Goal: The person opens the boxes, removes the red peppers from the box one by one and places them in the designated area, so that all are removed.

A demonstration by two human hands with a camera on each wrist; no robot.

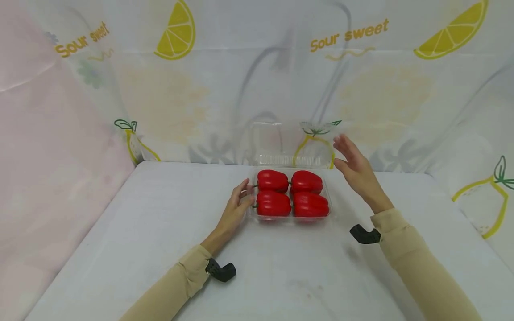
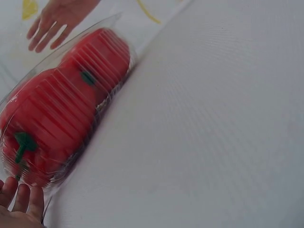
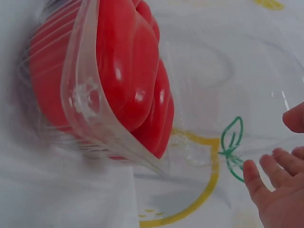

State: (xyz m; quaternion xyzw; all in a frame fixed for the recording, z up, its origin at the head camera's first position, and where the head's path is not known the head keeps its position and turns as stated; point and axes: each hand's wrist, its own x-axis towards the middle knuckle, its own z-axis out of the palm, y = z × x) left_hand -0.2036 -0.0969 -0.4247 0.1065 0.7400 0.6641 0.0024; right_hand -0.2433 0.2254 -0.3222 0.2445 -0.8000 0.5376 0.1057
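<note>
A clear plastic clamshell box [image 1: 292,219] sits on the white table with several red bell peppers [image 1: 273,203] in two rows. Its transparent lid [image 1: 277,159] stands raised at the back. At the box's left side is my left hand [image 1: 233,211], its extended fingertips right at the wall; in the left wrist view, those fingers [image 2: 21,202] are beside a green pepper stem [image 2: 23,142]. My right hand [image 1: 359,174] is raised to the right of the lid, holding nothing, thumb apart from the fingers. The right wrist view shows the box's pale rim [image 3: 78,95] close by.
A white tabletop [image 1: 180,191] spreads around the box. Behind it hangs a pale curtain [image 1: 249,80] printed with lemons and lettering, close to the lid. A pink-tinted cloth [image 1: 60,147] borders the left side. Each sleeve carries a black wrist mount [image 1: 363,235].
</note>
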